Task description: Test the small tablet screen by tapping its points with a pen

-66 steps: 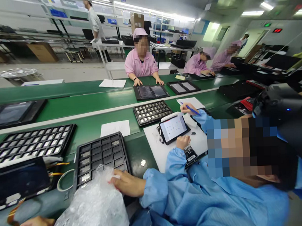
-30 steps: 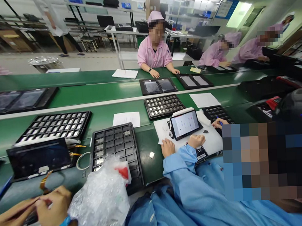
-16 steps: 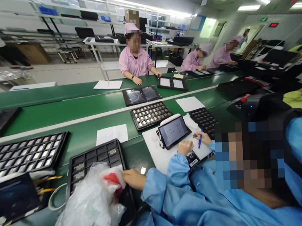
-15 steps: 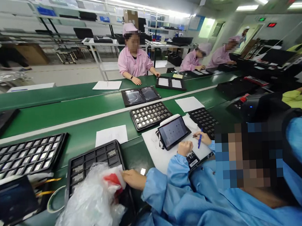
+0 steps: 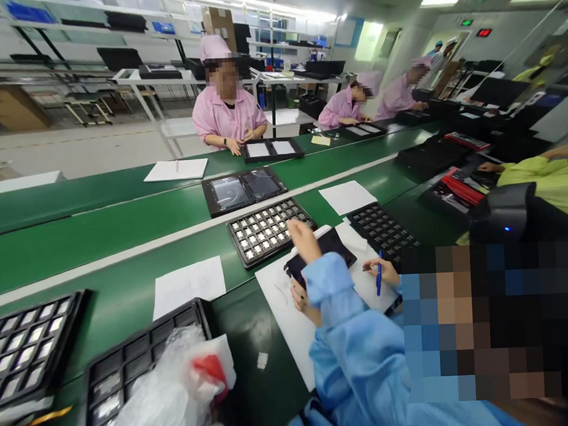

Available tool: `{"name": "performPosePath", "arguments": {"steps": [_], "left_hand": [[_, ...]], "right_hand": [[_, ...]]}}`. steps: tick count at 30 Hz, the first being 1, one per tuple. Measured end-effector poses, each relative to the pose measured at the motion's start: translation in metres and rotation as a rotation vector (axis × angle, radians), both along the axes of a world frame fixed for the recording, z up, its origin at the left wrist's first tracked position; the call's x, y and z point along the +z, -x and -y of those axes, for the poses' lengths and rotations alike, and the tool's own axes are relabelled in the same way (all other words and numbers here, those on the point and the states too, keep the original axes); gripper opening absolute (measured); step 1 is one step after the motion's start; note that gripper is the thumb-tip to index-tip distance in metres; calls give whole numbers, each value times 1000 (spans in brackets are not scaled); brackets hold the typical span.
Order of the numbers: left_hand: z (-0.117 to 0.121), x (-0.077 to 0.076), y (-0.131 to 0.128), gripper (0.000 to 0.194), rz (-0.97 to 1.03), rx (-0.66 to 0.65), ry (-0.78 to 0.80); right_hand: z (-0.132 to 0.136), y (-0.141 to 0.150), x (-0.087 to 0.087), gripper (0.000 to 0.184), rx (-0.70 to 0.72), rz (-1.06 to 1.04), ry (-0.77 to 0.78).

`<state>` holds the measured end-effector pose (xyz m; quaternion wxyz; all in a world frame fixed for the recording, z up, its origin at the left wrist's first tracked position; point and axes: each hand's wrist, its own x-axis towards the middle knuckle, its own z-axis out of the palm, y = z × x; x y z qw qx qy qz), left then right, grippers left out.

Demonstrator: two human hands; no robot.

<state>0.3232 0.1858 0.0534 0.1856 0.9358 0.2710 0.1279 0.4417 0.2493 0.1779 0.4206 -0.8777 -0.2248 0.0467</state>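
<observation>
My right hand [image 5: 304, 240], in a blue sleeve, reaches over the near right edge of a black compartment tray [image 5: 248, 260] holding rows of small metallic parts. Its fingers are bunched together, and whatever they hold is hidden. Below it is a dark tablet case [image 5: 338, 247], gripped at its left side by a co-worker's hand [image 5: 304, 302]. The co-worker's other hand [image 5: 385, 271] has a blue pen [image 5: 379, 278]. My left hand does not show. At lower left, a crumpled clear plastic bag [image 5: 155, 388] with something red lies over a partly filled black tray [image 5: 143, 341].
A small pale square piece [image 5: 262, 360] lies on the green bench [image 5: 249, 327]. A paper sheet [image 5: 188, 283], another filled tray [image 5: 30, 343] and a black tray [image 5: 383, 234] stand around. Across the line, a person in pink [image 5: 227, 109] works. The co-worker's head crowds the right.
My right hand has moved from beside the plastic bag up to the tray of metallic parts. The tablet's screen no longer shows, and the co-worker's hand now grips its case. The view has shifted.
</observation>
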Motion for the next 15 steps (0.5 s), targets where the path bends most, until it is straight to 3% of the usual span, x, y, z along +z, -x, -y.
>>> {"name": "performPosePath", "arguments": {"steps": [3, 6, 10, 15], "left_hand": [[9, -20, -10, 43, 71, 327, -112], [17, -34, -19, 43, 152, 473, -224], [18, -43, -17, 54, 245, 477, -317], [25, -52, -7, 83, 355, 414, -303]], "right_hand": [[33, -85, -7, 31, -270, -5, 81], [76, -146, -27, 30, -471, -48, 197], [122, -190, -66, 24, -610, -136, 356], [141, -222, -102, 24, -584, -174, 471]]}}
